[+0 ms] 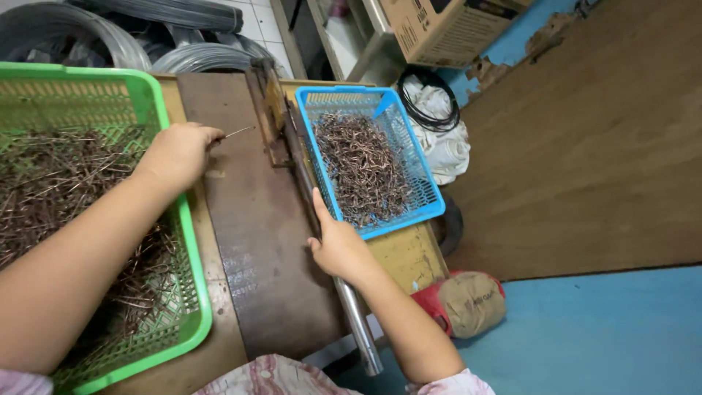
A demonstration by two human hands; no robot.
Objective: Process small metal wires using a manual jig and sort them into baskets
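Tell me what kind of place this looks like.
Probably a small metalworking workshop: coils of wire at the back, a green basket and a blue basket full of cut wire pieces, and a lever under the right hand.

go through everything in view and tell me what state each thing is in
Left hand: pinching a thin wire piece.
Right hand: gripping the metal lever handle.
Green basket: part full of straight wire pieces.
Blue basket: holding a heap of bent pieces.
Cardboard box: closed.
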